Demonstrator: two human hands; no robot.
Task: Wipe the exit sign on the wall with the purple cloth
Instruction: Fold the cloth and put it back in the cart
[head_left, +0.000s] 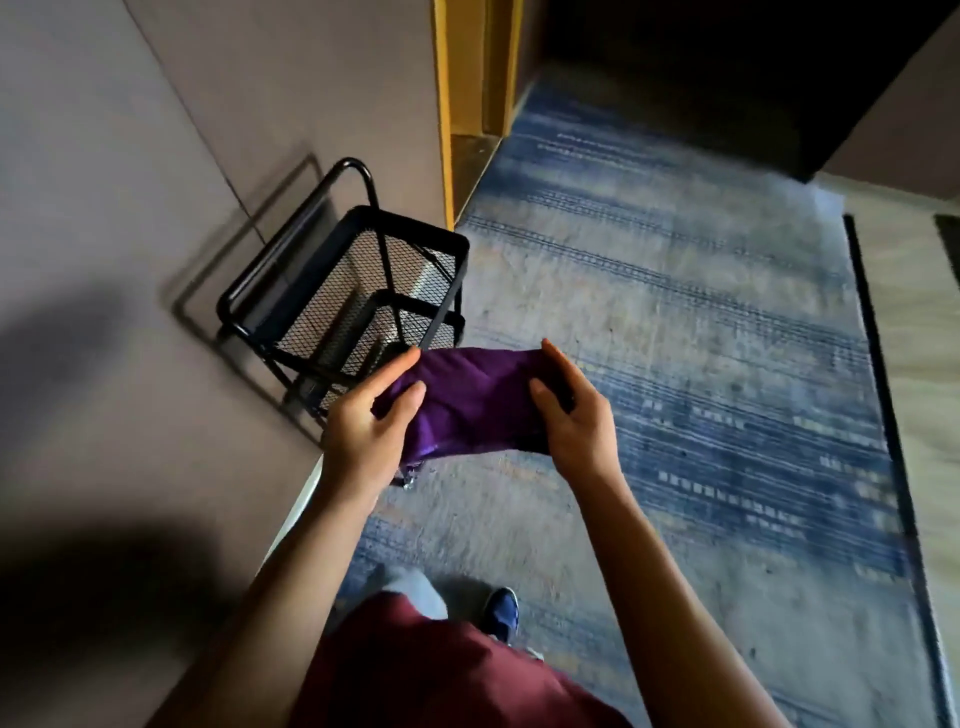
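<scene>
A purple cloth is stretched flat between both my hands at waist height, above the carpet. My left hand grips its left end, thumb on top and fingers underneath. The cloth's right end is held the same way by my right hand. A loose corner of the cloth hangs down below my left hand. No exit sign appears in the head view.
A black wire-mesh cart stands against the beige wall just ahead on my left. A yellow door frame and a dark doorway lie beyond it. A blue and grey patterned carpet covers the floor to the right.
</scene>
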